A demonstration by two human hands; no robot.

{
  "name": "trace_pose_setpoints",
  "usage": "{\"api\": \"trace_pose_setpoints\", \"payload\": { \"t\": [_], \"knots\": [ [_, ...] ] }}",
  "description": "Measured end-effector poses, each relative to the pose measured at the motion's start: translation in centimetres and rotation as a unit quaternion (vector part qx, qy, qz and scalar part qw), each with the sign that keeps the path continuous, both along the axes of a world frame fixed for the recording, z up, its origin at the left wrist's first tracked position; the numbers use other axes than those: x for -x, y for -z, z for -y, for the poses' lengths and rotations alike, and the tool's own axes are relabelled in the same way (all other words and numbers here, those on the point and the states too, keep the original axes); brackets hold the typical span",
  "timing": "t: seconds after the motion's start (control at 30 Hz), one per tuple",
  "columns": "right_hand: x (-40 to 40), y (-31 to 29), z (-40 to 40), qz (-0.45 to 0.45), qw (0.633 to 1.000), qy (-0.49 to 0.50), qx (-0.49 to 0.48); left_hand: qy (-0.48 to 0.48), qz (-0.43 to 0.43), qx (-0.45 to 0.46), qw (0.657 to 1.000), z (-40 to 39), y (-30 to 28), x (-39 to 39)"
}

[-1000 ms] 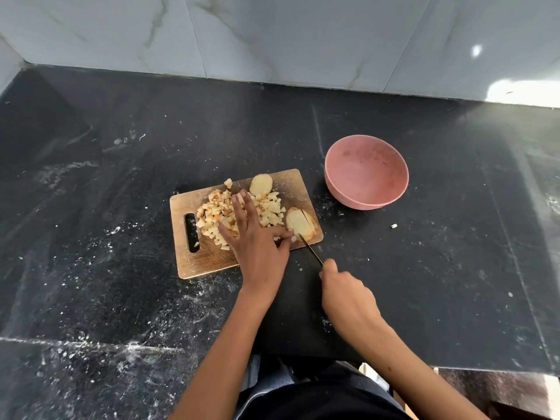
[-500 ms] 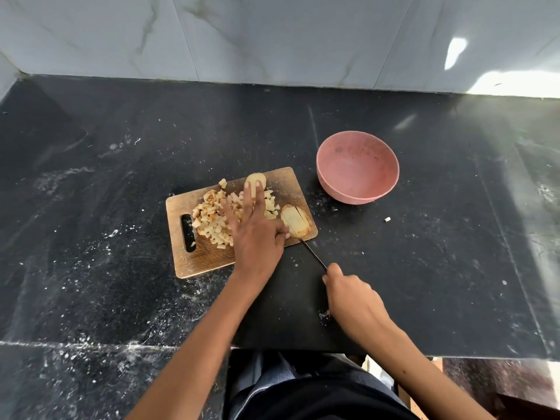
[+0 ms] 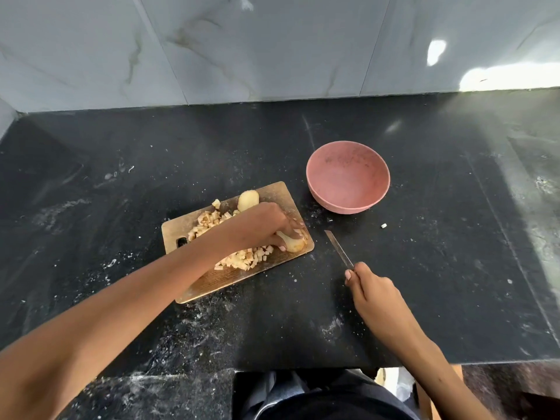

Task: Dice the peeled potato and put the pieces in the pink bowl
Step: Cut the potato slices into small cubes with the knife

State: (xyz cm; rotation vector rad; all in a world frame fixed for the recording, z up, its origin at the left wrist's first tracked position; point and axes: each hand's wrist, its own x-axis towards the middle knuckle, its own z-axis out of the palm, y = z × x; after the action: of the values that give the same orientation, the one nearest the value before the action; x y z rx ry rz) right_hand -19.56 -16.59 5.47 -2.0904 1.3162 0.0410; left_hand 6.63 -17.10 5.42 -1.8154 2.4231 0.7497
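A wooden cutting board [image 3: 233,277] lies at an angle on the dark speckled counter [image 3: 439,283], its handle slot toward the left. A heap of diced potato pieces [image 3: 242,257] covers much of the board. At the board's right end, the left hand [image 3: 266,227] reaches across the heap and curls its fingers over an uncut potato chunk [image 3: 292,242], gripping it against the wood; the forearm hides part of the dice beneath it. A second potato chunk [image 3: 248,200] sits at the far edge of the board, just beyond the hand.

The right hand [image 3: 375,294] is off the board, to its right, with fingers wrapped around the handle of a knife [image 3: 339,250]. The blade points up and left toward the board's corner and is apart from the board and the potato, over bare counter.

The pink bowl [image 3: 348,177] stands on the counter beyond and to the right of the board, near its far right corner but not touching it. No potato pieces show inside it. 1 small white scrap [image 3: 383,226] lies on the counter right of the knife tip, between bowl and right hand. Pale dust and crumbs streak the counter's near left area. Grey marbled wall tiles [image 3: 272,47] rise behind the counter.
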Motion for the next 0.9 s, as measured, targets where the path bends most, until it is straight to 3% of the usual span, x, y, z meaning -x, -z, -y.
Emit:
{"api": "trace_pose_setpoints", "payload": {
  "t": [0.23,0.5,0.7,0.9],
  "knots": [
    [-2.2,0.2,1.0,0.064,0.998,0.021,-0.01,-0.088,-0.019,0.047,0.995,-1.4,0.8,1.0],
    [-8.0,1.1,2.6,0.123,0.989,0.028,0.074,-0.219,0.018,0.113,0.969,-3.2,2.4,5.0],
    [-9.6,1.5,3.0,0.14,0.988,0.036,0.058,-0.327,0.047,0.201,0.922,-4.3,3.9,7.5],
    [-10.1,1.6,4.9,0.155,0.987,-0.035,0.038,-0.397,0.092,0.276,0.871,-3.8,4.5,8.8]
  ]
}}
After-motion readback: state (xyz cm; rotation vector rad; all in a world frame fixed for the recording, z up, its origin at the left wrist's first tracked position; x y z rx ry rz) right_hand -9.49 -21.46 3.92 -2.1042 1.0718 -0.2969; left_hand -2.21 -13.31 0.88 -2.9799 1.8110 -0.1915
